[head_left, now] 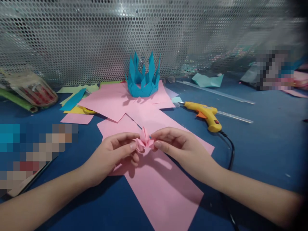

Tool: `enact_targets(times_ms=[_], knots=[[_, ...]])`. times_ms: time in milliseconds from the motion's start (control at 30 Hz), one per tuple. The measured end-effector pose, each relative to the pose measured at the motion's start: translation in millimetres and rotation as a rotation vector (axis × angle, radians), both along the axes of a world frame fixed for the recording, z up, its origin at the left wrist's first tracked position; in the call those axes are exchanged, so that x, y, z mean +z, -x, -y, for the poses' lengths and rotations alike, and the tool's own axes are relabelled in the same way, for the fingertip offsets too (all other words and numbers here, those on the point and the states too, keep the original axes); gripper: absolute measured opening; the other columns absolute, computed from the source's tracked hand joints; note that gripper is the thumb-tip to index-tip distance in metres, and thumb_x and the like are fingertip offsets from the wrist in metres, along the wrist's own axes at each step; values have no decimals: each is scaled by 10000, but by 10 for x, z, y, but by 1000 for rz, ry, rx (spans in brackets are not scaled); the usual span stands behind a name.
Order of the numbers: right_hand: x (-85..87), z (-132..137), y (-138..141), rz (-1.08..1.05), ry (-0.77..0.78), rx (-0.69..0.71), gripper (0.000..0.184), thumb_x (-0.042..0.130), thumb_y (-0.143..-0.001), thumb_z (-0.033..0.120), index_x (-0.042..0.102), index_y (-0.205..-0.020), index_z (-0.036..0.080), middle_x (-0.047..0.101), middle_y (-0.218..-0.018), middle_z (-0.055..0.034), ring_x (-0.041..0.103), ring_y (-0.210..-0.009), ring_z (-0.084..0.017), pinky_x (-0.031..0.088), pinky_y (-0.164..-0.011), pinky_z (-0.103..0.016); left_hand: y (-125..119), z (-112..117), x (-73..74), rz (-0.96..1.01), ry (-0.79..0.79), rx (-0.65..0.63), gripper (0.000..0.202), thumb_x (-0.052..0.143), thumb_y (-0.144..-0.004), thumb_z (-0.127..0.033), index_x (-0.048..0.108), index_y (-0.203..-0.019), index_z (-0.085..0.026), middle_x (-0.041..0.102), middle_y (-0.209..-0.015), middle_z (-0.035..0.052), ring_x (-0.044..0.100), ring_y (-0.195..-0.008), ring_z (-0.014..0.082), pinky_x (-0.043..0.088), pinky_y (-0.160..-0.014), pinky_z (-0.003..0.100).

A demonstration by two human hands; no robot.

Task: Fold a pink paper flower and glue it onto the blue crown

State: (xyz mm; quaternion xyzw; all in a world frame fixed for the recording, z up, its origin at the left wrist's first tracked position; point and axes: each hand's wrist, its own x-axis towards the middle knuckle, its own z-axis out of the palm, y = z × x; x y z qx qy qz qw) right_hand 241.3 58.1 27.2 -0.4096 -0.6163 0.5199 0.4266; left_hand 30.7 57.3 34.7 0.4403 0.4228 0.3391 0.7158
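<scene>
A small folded pink paper piece is held just above the table between both my hands. My left hand pinches its left side with thumb and fingers closed. My right hand pinches its right side the same way. Beneath them lie large pink paper sheets on the blue table. Farther back a blue folded paper crown stands upright on another pink sheet.
A yellow glue gun lies to the right, its black cord running toward me. Clear glue sticks lie behind it. Coloured paper scraps and a plastic container sit at left. A perforated metal wall closes the back.
</scene>
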Motion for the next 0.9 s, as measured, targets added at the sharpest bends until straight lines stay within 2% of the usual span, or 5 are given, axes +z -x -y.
enact_targets(times_ms=[300, 367, 500, 667, 900], knots=[[216, 26, 16, 333, -315, -77, 221, 623, -896, 332, 684, -1065, 203, 736, -1089, -96, 681, -1026, -234, 552, -881, -408, 22, -8, 51, -30, -36, -16, 279, 818, -719, -389, 674, -799, -164, 638, -636, -23, 590, -516, 109, 542, -478, 236], [347, -145, -39, 445, -381, -117, 289, 604, -917, 324, 637, -1171, 191, 685, -1208, -115, 631, -1128, -251, 515, -952, -444, 39, -12, 33, -48, -63, 1, 225, 794, -765, -333, 659, -773, -153, 635, -634, -27, 594, -553, 94, 527, -537, 212], [557, -792, -138, 676, -429, -157, 342, 645, -928, 260, 594, -1256, 181, 683, -1101, -80, 656, -977, -216, 531, -917, -448, 87, -26, -96, -91, -106, -23, 135, 691, -893, -255, 643, -854, -136, 649, -765, -21, 632, -675, 118, 554, -641, 277], [599, -1567, -76, 855, -426, -240, 334, 607, -971, 346, 586, -1258, 179, 609, -1267, -95, 638, -1058, -230, 558, -883, -442, 141, -53, -246, -93, -147, -62, 215, 637, -937, -325, 637, -1055, -145, 675, -993, 38, 663, -815, 161, 581, -722, 342], [648, -1799, 155, 1005, -463, -194, 333, 609, -968, 353, 593, -1250, 175, 612, -1263, -88, 638, -1059, -239, 558, -882, -442, 191, -64, -206, 43, -197, -67, 288, 633, -937, -335, 612, -1165, -161, 653, -1148, 74, 663, -950, 204, 580, -809, 402]])
